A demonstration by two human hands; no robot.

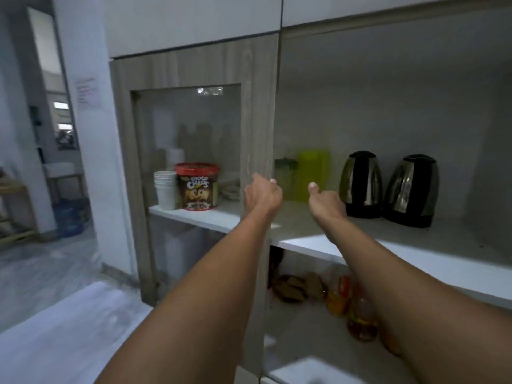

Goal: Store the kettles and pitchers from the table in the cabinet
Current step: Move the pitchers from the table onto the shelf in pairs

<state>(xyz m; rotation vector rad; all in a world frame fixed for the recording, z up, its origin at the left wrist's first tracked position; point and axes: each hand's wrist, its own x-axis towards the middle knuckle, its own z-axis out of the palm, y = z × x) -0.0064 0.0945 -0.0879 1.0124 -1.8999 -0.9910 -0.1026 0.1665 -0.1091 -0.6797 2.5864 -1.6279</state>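
Kettles [361,184] stand on the cabinet shelf [388,245] just beyond and outboard of our right hand [327,202]: two steel bodies with black lids and bases, side by side, the second kettle [411,189] nearly touching the first. Between our hands and further back stands a yellow-green pitcher [313,173], with a clear, green-topped pitcher [285,176] beside it, both blurred. Our left hand [261,194] is loosely curled at the edge of the glass-paned door [194,134], thumb against the frame; we cannot tell whether it grips it. Our right hand is curled, thumb up, holding nothing. Open shelf runs from our right forearm to the front edge. Outboard of our left hand, behind the glass, sit a cereal tub [197,185] and stacked paper cups [165,189].
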